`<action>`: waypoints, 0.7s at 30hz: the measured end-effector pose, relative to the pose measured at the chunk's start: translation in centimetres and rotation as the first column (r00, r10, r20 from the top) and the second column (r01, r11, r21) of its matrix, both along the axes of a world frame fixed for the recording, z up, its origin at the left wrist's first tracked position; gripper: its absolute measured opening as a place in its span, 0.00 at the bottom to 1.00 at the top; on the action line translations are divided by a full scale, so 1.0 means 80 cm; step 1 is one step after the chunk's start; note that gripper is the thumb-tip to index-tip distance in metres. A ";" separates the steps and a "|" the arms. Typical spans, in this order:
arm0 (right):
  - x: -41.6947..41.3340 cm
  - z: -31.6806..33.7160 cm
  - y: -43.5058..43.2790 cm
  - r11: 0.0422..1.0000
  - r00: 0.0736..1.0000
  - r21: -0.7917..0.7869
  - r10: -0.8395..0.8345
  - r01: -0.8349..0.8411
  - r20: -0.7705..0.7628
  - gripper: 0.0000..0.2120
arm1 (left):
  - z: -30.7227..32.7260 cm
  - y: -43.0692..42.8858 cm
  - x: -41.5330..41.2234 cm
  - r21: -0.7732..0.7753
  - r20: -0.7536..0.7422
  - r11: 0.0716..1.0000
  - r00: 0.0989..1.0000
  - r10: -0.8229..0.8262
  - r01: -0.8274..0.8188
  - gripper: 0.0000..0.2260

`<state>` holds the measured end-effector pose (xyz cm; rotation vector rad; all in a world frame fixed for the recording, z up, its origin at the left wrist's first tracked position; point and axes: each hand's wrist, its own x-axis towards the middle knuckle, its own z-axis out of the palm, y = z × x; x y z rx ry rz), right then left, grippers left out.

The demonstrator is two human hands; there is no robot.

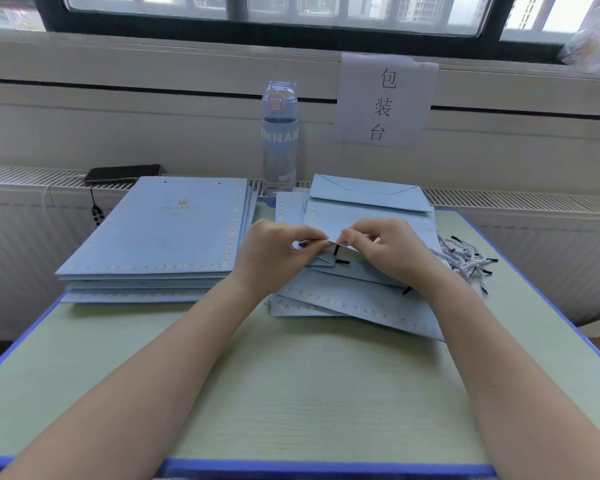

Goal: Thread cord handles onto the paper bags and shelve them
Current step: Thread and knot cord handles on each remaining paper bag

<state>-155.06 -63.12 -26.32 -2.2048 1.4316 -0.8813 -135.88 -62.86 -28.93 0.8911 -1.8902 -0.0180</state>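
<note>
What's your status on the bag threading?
Both pinching: left hand, right hand on top bag edge, black cord tip at the fold. Spare cords lie right, bag stack left. Nothing blocking.

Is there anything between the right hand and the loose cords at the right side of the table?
Nothing visible. The loose cords lie on the table just right of the right hand, beside the bag pile. That hand and the left hand pinch the top bag at its edge.

Hands, left (271,252) and right (383,249), pinch the paper bag (364,218) at its edge.
</note>
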 end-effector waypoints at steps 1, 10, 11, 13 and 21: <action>0.000 0.002 0.001 0.999 0.999 0.033 0.014 -0.015 0.030 0.12 | 0.000 0.000 -0.001 0.000 -0.015 1.000 1.000 0.009 -0.009 0.10; -0.006 0.005 0.006 0.964 0.979 -0.180 0.179 -0.194 -0.100 0.17 | 0.003 0.001 -0.008 0.180 -0.232 0.983 0.969 0.088 -0.046 0.05; -0.006 0.005 0.005 0.949 0.975 -0.241 0.178 -0.205 -0.131 0.19 | 0.005 0.002 -0.009 0.220 -0.257 0.975 0.962 0.095 -0.038 0.04; -0.009 0.006 0.002 0.921 0.974 -0.336 0.148 -0.200 -0.172 0.19 | 0.010 0.005 -0.010 0.305 -0.299 0.952 0.948 0.108 -0.012 0.03; -0.002 0.002 0.000 0.872 0.953 -0.432 0.112 -0.231 -0.283 0.12 | 0.019 0.007 -0.008 0.466 -0.345 0.884 0.928 0.140 0.040 0.02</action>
